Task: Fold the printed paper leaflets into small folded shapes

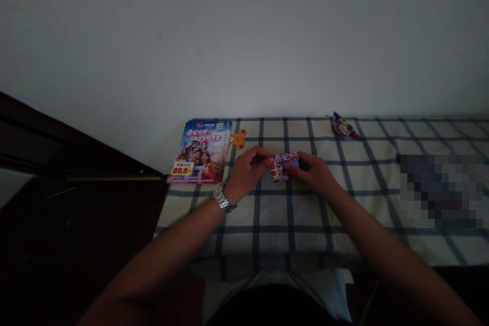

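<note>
Between my two hands is a small folded flyer [281, 164], printed in pink, white and blue with large characters. My left hand [252, 167] pinches its left edge, and a metal-banded watch [224, 199] circles that wrist. On the other side, my right hand [311, 170] grips the right edge, with the thumb over the front. The folded flyer is just above or on the checked cloth; I cannot tell which. To the left lies a stack of flat flyers [198, 150] with the same kind of print, marked 89.9.
A folded paper piece [344, 128] stands near the wall at the back right. An orange bear-shaped figure [238, 139] shows beside the stack. A pixelated area hides a dark object at right. The checked cloth [305, 234] covers the table, which meets a white wall [244, 35].
</note>
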`<action>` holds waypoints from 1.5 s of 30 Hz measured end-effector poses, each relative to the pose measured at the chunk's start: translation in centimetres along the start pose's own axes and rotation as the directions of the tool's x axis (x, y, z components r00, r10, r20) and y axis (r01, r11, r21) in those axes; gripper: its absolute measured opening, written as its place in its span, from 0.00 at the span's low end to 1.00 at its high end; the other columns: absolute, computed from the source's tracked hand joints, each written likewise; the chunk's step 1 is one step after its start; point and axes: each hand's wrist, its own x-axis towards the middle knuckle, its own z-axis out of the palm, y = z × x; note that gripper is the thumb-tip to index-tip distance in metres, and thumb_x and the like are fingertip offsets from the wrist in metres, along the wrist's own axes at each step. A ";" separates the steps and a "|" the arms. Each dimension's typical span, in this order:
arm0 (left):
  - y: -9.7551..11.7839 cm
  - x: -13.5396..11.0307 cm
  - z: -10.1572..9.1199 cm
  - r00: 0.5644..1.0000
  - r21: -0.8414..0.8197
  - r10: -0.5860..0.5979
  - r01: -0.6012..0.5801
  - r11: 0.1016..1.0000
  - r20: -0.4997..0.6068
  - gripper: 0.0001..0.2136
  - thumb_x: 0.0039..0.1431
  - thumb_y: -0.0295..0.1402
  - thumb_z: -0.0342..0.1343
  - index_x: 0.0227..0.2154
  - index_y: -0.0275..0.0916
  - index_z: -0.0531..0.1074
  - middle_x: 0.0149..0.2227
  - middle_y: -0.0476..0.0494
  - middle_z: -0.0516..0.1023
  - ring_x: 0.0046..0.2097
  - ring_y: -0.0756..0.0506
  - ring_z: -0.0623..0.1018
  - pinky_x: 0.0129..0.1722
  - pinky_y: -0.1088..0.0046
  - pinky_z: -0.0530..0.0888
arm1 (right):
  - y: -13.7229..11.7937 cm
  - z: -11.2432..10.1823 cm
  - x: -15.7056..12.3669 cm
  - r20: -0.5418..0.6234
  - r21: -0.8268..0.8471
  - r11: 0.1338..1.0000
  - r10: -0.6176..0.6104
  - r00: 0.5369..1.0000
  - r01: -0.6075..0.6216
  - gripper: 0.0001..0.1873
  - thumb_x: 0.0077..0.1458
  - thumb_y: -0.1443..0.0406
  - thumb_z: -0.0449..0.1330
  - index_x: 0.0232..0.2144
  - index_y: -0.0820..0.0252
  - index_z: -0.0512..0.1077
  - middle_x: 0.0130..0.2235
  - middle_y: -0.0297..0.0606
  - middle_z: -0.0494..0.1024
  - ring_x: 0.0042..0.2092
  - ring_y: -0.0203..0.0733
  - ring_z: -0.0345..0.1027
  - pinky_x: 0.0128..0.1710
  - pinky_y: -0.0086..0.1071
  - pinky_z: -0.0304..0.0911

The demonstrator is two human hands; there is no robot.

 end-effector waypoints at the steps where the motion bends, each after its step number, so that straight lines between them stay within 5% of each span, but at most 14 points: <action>1: 0.0 0.0 0.0 1.000 -0.001 -0.005 0.005 1.000 -0.002 0.09 0.63 0.39 0.62 0.39 0.39 0.76 0.39 0.46 0.82 0.39 0.46 0.81 0.43 0.69 0.78 | 0.0 0.0 0.0 -0.002 0.005 1.000 -0.003 1.000 0.003 0.17 0.58 0.51 0.65 0.38 0.58 0.77 0.31 0.36 0.79 0.31 0.41 0.70 0.29 0.32 0.62; 14: 0.3 -0.1 0.1 1.000 0.030 -0.008 0.007 1.000 0.024 0.09 0.64 0.39 0.61 0.39 0.39 0.77 0.38 0.45 0.83 0.40 0.46 0.81 0.43 0.69 0.78 | -0.1 -0.2 -0.1 -0.028 -0.122 0.992 0.022 0.999 -0.026 0.16 0.59 0.52 0.63 0.30 0.59 0.75 0.27 0.35 0.77 0.27 0.39 0.66 0.26 0.31 0.57; 24: 0.0 0.0 0.0 1.000 -0.002 0.000 0.000 1.000 0.024 0.07 0.63 0.37 0.61 0.40 0.40 0.77 0.38 0.46 0.82 0.39 0.47 0.81 0.42 0.69 0.79 | -0.1 -0.2 0.0 -0.099 0.081 0.997 -0.001 0.995 0.009 0.16 0.58 0.51 0.65 0.34 0.57 0.77 0.31 0.36 0.80 0.32 0.41 0.71 0.30 0.32 0.66; 45: -0.2 0.1 -0.1 0.999 0.000 0.002 -0.002 1.000 0.043 0.08 0.63 0.38 0.62 0.40 0.39 0.77 0.38 0.45 0.82 0.39 0.47 0.81 0.41 0.70 0.78 | -0.2 -0.3 0.1 -0.127 -0.013 0.999 -0.049 0.991 0.048 0.19 0.64 0.50 0.58 0.32 0.57 0.76 0.28 0.34 0.75 0.31 0.40 0.67 0.31 0.32 0.62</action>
